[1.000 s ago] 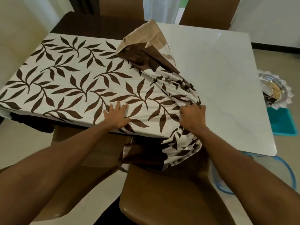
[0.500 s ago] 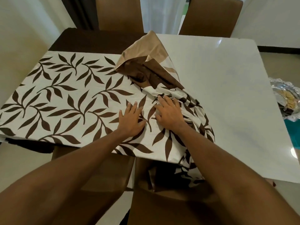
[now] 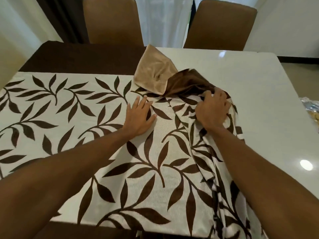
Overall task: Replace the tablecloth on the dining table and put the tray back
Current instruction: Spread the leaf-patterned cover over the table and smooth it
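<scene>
Tablecloth [image 3: 69,118]: cream fabric printed with dark brown leafy sprigs. It lay smooth over the left half of the dining table [image 3: 259,104], with its hem hanging over the table's near edge.
Dark band [image 3: 82,59]: a plain dark brown strip of the same cloth ran along the table's far left side.
Bunched folds [image 3: 207,152]: the cloth's right portion was gathered into loose pleats. They ran from the table's middle down over its near edge.
Folded-back corner [image 3: 153,75]: a tan, satiny flap was turned up at the far middle of the table, with a dark brown fold just beside it.
Table top: glossy and pale. Its right half was uncovered, and a round glint [image 3: 306,164] of light showed toward the table's near right side.
Left hand [image 3: 139,118]: it lay palm down with fingers straight and slightly spread, pressing on the smooth cloth at the table's middle.
Right hand [image 3: 213,111]: its fingers were curled into the bunched folds, gripping them just right of the table's middle. The fingertips touched the dark brown fold.
Tray [image 3: 310,105]: only a shiny sliver showed, past the table's right edge and off the table. Its contents were too cut off to tell.
Chairs [image 3: 112,21]: two brown padded backs stood upright at the table's far side.
Curtain [image 3: 165,19]: white and sheer, it hung beyond the table's far side, between the two chair backs.
</scene>
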Motion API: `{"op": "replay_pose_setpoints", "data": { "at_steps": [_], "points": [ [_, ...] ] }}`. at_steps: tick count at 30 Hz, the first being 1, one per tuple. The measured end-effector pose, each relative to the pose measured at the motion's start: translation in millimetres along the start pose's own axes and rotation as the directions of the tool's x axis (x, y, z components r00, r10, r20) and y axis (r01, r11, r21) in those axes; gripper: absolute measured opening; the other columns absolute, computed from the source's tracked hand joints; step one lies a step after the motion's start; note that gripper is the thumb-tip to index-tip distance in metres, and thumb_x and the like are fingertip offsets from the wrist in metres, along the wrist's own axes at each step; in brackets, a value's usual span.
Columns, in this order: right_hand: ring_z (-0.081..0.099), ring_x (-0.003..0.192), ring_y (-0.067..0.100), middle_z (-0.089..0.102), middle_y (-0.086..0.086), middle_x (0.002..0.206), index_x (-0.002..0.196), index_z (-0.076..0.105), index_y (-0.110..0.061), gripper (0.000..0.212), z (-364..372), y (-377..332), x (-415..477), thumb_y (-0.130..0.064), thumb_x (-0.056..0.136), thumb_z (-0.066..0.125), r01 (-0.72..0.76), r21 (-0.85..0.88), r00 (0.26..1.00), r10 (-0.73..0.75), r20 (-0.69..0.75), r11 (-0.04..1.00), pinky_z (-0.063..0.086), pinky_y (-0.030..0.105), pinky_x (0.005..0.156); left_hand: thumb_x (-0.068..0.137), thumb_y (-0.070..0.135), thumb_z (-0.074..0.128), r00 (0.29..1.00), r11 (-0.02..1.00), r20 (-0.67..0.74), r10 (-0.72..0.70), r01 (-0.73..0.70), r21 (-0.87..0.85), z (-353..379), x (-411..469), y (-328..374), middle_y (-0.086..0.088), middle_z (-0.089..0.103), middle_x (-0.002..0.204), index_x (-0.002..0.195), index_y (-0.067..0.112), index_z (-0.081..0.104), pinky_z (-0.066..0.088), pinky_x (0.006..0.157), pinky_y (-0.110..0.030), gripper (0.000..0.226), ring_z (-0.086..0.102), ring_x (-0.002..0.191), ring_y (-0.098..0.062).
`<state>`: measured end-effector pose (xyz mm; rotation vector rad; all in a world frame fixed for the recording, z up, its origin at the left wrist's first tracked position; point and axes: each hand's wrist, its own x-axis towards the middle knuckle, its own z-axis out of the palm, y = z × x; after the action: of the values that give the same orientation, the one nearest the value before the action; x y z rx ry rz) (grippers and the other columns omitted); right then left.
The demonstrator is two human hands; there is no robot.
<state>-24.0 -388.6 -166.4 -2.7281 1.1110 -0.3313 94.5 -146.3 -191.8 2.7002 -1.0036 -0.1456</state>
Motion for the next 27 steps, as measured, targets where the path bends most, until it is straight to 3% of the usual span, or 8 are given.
{"op": "replay_pose_setpoints", "data": {
  "at_steps": [3,6,9,14,18,21,25,27],
  "points": [
    [0.04,0.141,0.032,0.048,0.011,0.15,0.125,0.063,-0.021,0.036,17.7,-27.2,-11.3,-0.037,0.093,0.053,0.372,0.046,0.927,-0.368,-0.076,0.927,0.035,0.062,0.11,0.102,0.05,0.042,1.0,0.999,-0.023,0.016,-0.017,-0.051,4.2,24.1,6.0,-0.005,0.017,0.167,0.152,0.021,0.037,0.007,0.12,-0.061,0.059,0.005,0.154,-0.027],
    [0.022,0.153,0.03,0.034,0.008,0.163,0.141,0.053,-0.034,0.045,45.4,-48.8,-14.5,-0.05,0.101,0.044,0.546,0.011,0.832,-0.544,0.106,0.837,0.014,0.066,0.12,0.102,0.049,0.038,0.998,0.997,-0.056,0.015,-0.02,-0.078,9.8,45.7,15.1,-0.004,0.017,0.166,0.153,0.021,0.035,0.006,0.12,-0.061,0.058,0.005,0.155,-0.026],
    [0.009,0.157,0.031,0.019,0.006,0.169,0.148,0.043,-0.04,0.044,56.1,-35.8,16.0,-0.047,0.107,0.028,0.415,-0.116,0.897,-0.384,0.219,0.903,0.008,0.069,0.119,0.102,0.055,0.031,0.998,0.995,-0.045,-0.042,0.037,-0.095,20.3,57.0,13.8,-0.004,0.009,0.168,0.158,0.025,0.019,0.002,0.121,-0.06,0.065,0.002,0.155,-0.027],
    [0.013,0.154,0.035,0.02,0.014,0.167,0.143,0.051,-0.02,0.044,31.1,15.9,70.1,-0.033,0.102,0.042,-0.059,-0.24,0.986,0.094,0.138,0.969,0.012,0.069,0.117,0.096,0.073,0.012,0.996,0.995,-0.001,-0.091,0.091,-0.03,33.4,54.6,13.1,-0.001,-0.01,0.168,0.158,0.035,-0.009,-0.008,0.12,-0.058,0.075,-0.008,0.155,-0.027],
    [0.031,0.146,0.033,0.035,0.012,0.159,0.14,0.053,-0.022,0.043,26.7,-6.2,54.8,-0.037,0.1,0.049,0.215,-0.097,0.977,-0.214,0.018,0.972,0.031,0.06,0.114,0.093,0.077,0.008,0.995,0.995,0.062,-0.081,0.078,0.06,33.7,60.4,11.6,-0.002,-0.008,0.168,0.159,0.037,-0.001,-0.008,0.119,-0.062,0.078,-0.013,0.154,-0.029],
    [0.019,0.154,0.029,0.024,0.005,0.167,0.152,0.039,-0.035,0.052,46.6,-32.3,36.5,-0.053,0.103,0.039,0.455,-0.043,0.873,-0.436,0.218,0.889,0.018,0.062,0.12,0.092,0.078,0.007,0.994,0.993,0.056,-0.089,0.085,0.077,35.3,59.8,13.5,-0.003,-0.008,0.168,0.159,0.037,0.0,-0.007,0.119,-0.063,0.078,-0.013,0.154,-0.03],
    [0.009,0.155,0.034,0.015,0.004,0.169,0.16,0.016,-0.041,0.061,59.7,-27.5,62.2,-0.063,0.103,0.02,0.264,-0.015,0.895,-0.239,0.378,0.964,0.008,0.063,0.121,0.092,0.078,0.009,0.993,0.992,0.069,-0.099,0.093,0.082,32.1,60.6,14.3,-0.003,-0.008,0.168,0.159,0.038,0.0,-0.005,0.119,-0.064,0.078,-0.013,0.154,-0.03],
    [0.021,0.15,0.043,0.028,0.014,0.164,0.158,0.026,-0.029,0.066,51.6,-12.6,87.0,-0.065,0.103,0.02,0.119,-0.084,0.919,-0.078,0.387,0.989,0.016,0.063,0.121,0.092,0.078,0.009,0.992,0.993,0.079,-0.097,0.091,0.079,31.4,60.9,13.8,-0.003,-0.008,0.168,0.159,0.038,-0.001,-0.004,0.119,-0.065,0.079,-0.013,0.154,-0.031]
  ]
}}
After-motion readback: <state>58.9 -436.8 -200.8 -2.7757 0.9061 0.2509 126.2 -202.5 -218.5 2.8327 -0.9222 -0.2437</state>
